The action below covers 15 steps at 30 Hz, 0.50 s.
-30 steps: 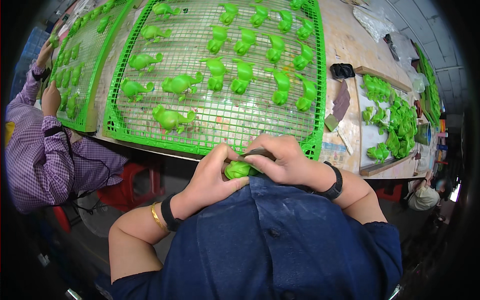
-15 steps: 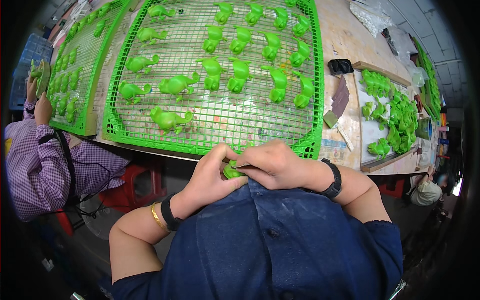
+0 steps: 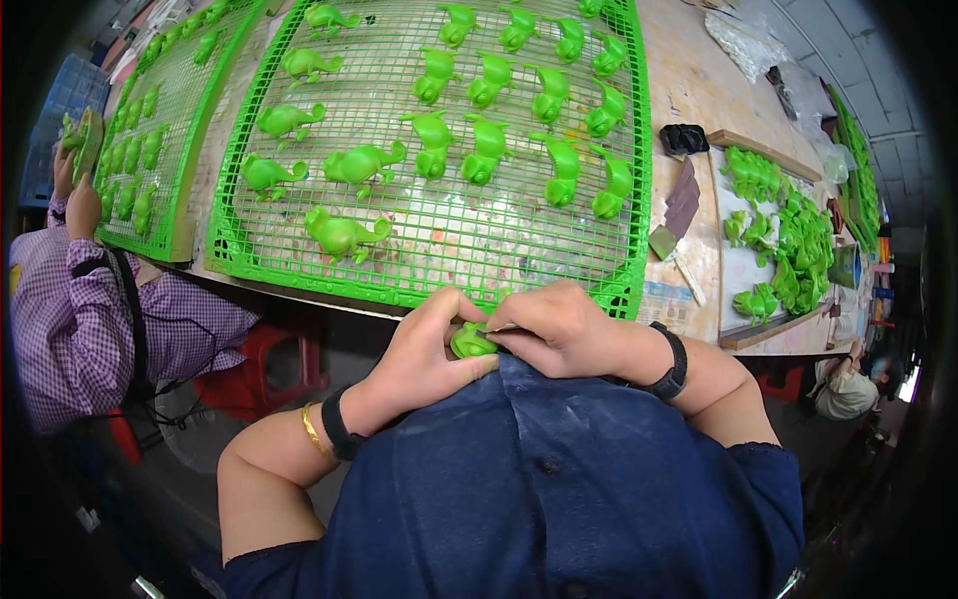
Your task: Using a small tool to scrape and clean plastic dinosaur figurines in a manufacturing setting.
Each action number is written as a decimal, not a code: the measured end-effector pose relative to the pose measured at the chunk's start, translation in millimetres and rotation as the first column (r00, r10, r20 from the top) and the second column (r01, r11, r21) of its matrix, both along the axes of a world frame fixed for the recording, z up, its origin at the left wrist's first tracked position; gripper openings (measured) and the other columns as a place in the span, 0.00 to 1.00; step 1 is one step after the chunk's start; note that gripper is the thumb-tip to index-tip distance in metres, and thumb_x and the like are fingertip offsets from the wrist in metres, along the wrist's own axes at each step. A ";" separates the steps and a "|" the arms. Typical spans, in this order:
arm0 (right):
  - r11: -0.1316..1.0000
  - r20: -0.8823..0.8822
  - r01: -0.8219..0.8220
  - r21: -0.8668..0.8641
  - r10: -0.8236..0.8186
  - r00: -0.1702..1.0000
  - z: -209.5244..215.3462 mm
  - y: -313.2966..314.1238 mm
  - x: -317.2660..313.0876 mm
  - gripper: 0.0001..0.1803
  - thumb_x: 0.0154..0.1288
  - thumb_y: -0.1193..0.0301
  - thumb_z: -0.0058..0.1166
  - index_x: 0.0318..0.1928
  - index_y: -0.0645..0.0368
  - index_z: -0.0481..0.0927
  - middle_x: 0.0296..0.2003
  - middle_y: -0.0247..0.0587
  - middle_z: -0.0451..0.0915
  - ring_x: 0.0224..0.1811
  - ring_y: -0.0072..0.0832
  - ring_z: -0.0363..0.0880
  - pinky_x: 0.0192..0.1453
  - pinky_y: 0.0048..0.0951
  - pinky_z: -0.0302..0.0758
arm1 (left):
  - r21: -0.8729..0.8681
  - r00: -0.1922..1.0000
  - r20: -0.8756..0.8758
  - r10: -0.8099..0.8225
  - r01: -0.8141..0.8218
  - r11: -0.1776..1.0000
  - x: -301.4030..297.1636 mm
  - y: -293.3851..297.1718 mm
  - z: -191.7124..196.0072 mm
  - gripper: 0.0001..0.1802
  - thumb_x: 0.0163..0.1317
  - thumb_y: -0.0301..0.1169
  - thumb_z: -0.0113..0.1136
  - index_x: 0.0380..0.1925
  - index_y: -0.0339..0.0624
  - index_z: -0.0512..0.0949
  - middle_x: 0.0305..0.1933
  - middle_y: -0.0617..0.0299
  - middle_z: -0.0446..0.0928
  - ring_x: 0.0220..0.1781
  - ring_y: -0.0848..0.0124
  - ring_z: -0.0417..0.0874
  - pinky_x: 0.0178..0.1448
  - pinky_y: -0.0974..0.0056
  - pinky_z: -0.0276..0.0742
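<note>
Close to my body, at the tray's near edge, my left hand (image 3: 427, 344) is closed around a green chameleon figurine (image 3: 473, 340). Fingers cover much of it, and a rounded part shows between thumb and forefinger. My right hand (image 3: 555, 329) pinches a thin grey-brown piece, which looks like folded sandpaper (image 3: 489, 333), against the figurine's surface. Similar chameleon figurines (image 3: 344, 232) stand in rows on the green mesh tray (image 3: 429, 262) just beyond my hands.
Right of the tray lie a brown folded sheet (image 3: 683, 200), a flat white stick (image 3: 690, 281) and a black crumpled thing (image 3: 684, 139). Farther right, a wood-edged board (image 3: 736, 265) bears a heap of green figurines (image 3: 798, 240). A co-worker in a checked sleeve (image 3: 100, 309) handles a piece beside another mesh tray (image 3: 185, 200).
The figurine is turned a little, showing more of its rounded part between my fingers. Both hands stay in nearly the same place. The tray sits slightly farther right and lower in view.
</note>
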State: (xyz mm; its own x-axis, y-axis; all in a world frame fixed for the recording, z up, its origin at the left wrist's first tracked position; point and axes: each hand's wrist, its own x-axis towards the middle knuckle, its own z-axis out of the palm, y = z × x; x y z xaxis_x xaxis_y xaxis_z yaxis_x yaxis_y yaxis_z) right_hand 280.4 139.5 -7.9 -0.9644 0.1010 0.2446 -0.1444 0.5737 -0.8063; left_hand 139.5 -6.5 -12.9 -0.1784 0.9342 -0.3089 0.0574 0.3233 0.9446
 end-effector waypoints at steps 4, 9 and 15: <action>1.000 -0.072 0.015 -0.015 -0.016 0.997 6.4 -6.2 -13.4 0.09 0.55 0.73 0.58 0.36 0.58 0.72 0.20 0.40 0.73 0.21 0.40 0.76 0.20 0.36 0.69 | 0.043 0.996 -0.088 -0.011 0.015 0.999 -0.9 1.4 -4.9 0.22 0.44 0.27 0.70 0.36 0.38 0.68 0.35 0.55 0.71 0.33 0.63 0.78 0.36 0.64 0.75; 0.999 0.000 0.027 -0.030 -0.027 1.000 -2.2 0.6 -2.6 0.08 0.56 0.73 0.57 0.34 0.58 0.72 0.17 0.42 0.72 0.18 0.43 0.74 0.19 0.38 0.67 | 0.037 0.999 -0.046 -0.016 0.017 0.999 -1.8 -1.2 -4.9 0.21 0.44 0.28 0.70 0.35 0.38 0.68 0.35 0.56 0.72 0.33 0.65 0.78 0.35 0.64 0.75; 0.997 -0.014 0.057 -0.060 -0.058 0.998 4.9 -8.1 -13.1 0.08 0.56 0.72 0.57 0.32 0.58 0.70 0.18 0.44 0.72 0.19 0.43 0.74 0.20 0.39 0.68 | -0.019 0.999 -0.037 -0.030 0.029 0.999 -3.2 6.1 1.4 0.21 0.45 0.28 0.70 0.35 0.38 0.68 0.36 0.57 0.72 0.33 0.68 0.79 0.35 0.65 0.76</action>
State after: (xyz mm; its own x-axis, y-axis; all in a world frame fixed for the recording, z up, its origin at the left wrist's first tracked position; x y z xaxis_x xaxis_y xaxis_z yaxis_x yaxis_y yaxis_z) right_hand 267.3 131.3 -2.9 -0.9525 0.1713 0.2519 -0.1255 0.5328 -0.8369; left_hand 136.3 -0.4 -11.5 -0.1623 0.9334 -0.3201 0.1019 0.3385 0.9354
